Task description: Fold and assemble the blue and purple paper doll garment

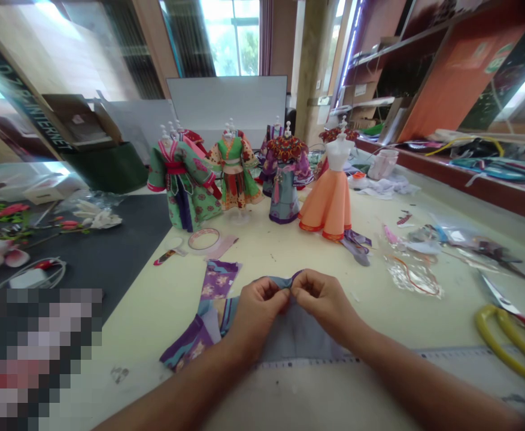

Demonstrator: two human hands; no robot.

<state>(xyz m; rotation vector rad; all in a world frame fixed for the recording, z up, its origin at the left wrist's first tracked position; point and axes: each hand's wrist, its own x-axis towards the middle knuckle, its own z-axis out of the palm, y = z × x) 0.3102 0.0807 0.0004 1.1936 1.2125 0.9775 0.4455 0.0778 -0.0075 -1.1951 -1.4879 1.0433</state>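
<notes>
Both my hands meet near the table's front edge and pinch the top edge of a small grey-blue fabric piece [296, 338] that lies flat below them. My left hand [255, 314] is closed on the fabric's left part, my right hand [322, 302] is closed on its right part, thumbs and forefingers touching. To the left of my left hand lie purple patterned fabric scraps [217, 281] and another purple-and-teal piece [190, 344].
Several small mannequins in doll dresses stand at mid-table: a green one [184, 185], an orange-green one [235, 173], a purple one [287, 179] and an orange skirt [329, 200]. A tape roll [203, 238] lies before them. Yellow-handled scissors [509, 332] lie right. A clear ruler [446, 354] runs along the front.
</notes>
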